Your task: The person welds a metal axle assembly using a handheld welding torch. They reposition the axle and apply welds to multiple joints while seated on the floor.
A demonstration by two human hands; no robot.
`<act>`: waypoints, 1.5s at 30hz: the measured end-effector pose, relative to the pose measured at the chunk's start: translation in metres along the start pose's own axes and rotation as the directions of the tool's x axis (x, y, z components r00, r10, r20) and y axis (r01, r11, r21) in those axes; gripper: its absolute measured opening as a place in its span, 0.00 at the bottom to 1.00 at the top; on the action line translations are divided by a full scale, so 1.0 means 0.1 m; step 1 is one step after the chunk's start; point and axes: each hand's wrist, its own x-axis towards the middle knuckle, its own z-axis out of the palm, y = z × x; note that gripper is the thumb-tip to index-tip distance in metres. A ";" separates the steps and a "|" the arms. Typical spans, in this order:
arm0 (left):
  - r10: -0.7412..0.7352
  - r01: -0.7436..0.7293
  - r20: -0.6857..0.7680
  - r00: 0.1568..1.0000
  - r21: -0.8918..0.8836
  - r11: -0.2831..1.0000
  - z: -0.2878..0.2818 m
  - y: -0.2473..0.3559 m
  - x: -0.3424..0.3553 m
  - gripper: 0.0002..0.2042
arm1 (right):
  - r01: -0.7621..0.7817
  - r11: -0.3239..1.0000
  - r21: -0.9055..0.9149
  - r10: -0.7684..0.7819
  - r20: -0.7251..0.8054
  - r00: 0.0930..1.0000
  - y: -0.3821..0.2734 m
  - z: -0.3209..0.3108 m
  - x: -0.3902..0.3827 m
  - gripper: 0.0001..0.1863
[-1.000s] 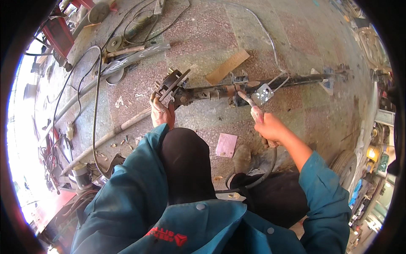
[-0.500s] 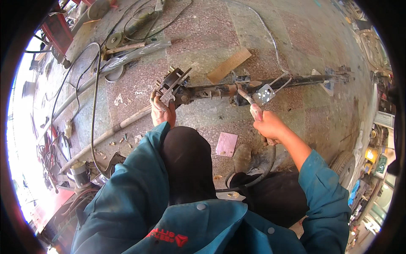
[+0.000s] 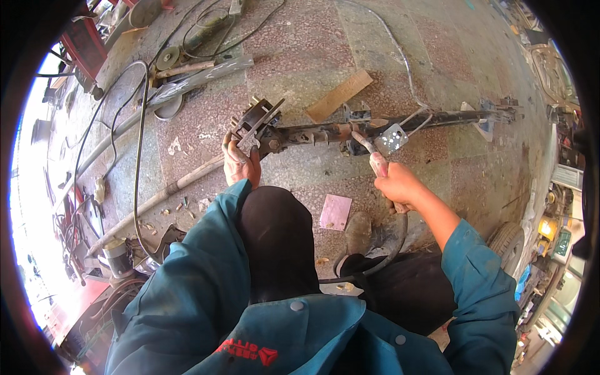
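A long dark axle [image 3: 312,134] lies across the floor in front of my knees. At its left end is a wheel hub [image 3: 255,119] with studs and a flat metal plate. My left hand [image 3: 242,164] is closed on the hub's near side, thumb and fingers on the metal. In my right hand [image 3: 400,186] is a welding torch [image 3: 379,164] with a reddish handle; its curved neck reaches the axle's middle. A thick cable [image 3: 400,240] runs from its rear toward my lap. A perforated metal plate [image 3: 394,139] sits by the axle, close to the torch.
A wooden board [image 3: 339,95] lies beyond the axle, and a pink square [image 3: 335,212] by my boot [image 3: 359,232]. To the left are a long pipe [image 3: 169,190], loose cables [image 3: 140,156] and an angle grinder [image 3: 169,57]. A tyre [image 3: 507,244] stands at right.
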 end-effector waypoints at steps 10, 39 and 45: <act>-0.003 0.003 0.001 1.000 -0.017 1.000 0.00 0.02 0.00 0.34 | -0.012 1.000 -0.005 0.012 -0.008 1.000 0.03 0.00 0.06 0.11; -0.013 0.012 0.031 0.999 0.020 1.000 -0.02 0.01 0.01 0.34 | -0.001 0.997 -0.079 0.001 0.001 1.000 0.02 -0.01 0.07 0.12; -0.048 0.048 0.041 0.998 0.004 0.999 -0.05 0.08 0.01 0.32 | -0.023 0.998 -0.059 0.022 -0.027 0.999 0.09 0.02 0.14 0.11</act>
